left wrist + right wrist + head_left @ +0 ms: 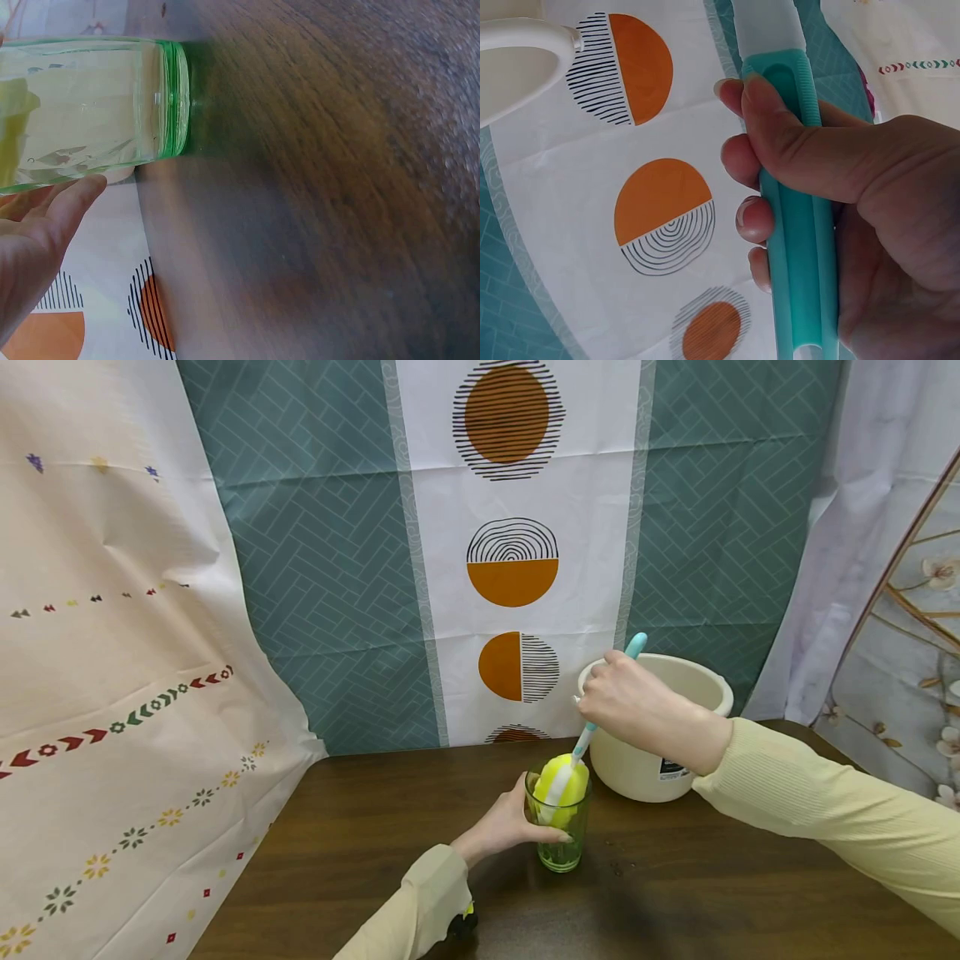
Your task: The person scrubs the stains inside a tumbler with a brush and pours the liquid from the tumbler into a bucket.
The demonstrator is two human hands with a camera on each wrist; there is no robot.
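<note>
My left hand (513, 820) grips a green-tinted drinking glass (561, 852), thumb and fingers around its sides. In the left wrist view the base of the glass (169, 101) is close to the wooden tabletop; I cannot tell there whether it touches. Curled around the teal handle (799, 225) of a cup-cleaning brush, my right hand (626, 697) stands above and to the right of the glass. The brush's yellow and white sponge head (562, 782) sits partly inside the glass, its upper part above the rim. Its white shaft slants up to the right hand.
Behind the right hand a cream bucket (637, 768) stands on the brown wooden table (360, 827). Patterned cloths (337, 552) hang along the back and sides. A small black and yellow object (463, 922) shows by the left sleeve.
</note>
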